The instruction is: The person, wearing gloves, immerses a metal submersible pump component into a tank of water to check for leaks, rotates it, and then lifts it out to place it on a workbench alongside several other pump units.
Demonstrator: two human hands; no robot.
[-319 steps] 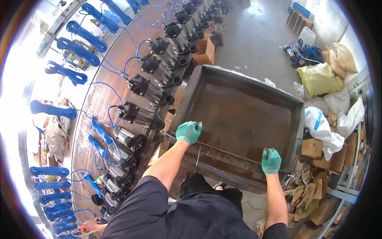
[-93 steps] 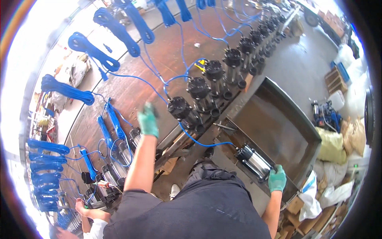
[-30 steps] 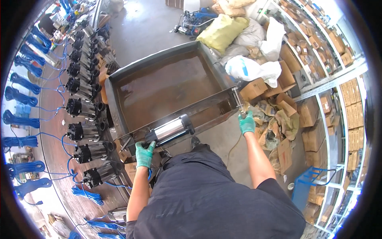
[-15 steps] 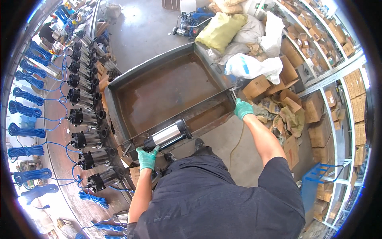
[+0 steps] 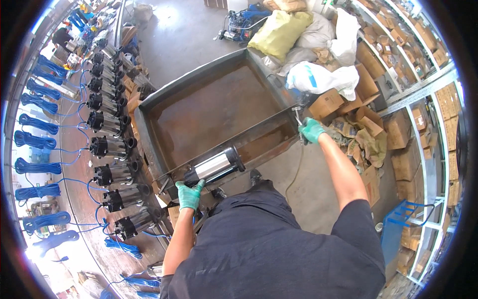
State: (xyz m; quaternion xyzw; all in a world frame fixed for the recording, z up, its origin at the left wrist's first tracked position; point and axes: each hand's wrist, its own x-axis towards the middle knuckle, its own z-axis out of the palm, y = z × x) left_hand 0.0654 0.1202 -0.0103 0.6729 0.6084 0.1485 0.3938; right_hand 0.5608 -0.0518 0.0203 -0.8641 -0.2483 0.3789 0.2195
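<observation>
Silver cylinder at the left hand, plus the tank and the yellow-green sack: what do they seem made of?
Cylinder: polished metal, perhaps stainless steel, from its bright streaked reflections; its black ends could be plastic or painted metal.
Tank: probably dark, dull sheet metal, judging by its thin, straight walls.
Sack: likely woven plastic, slightly shiny with creases.

The right hand (image 5: pixel 312 130) has left the pump (image 5: pixel 217 165).

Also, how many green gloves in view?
2. One on the left hand, at the black end of the pump; one on the right hand, by the metal fitting at the near right corner of the tank. Others may be hidden.
</observation>
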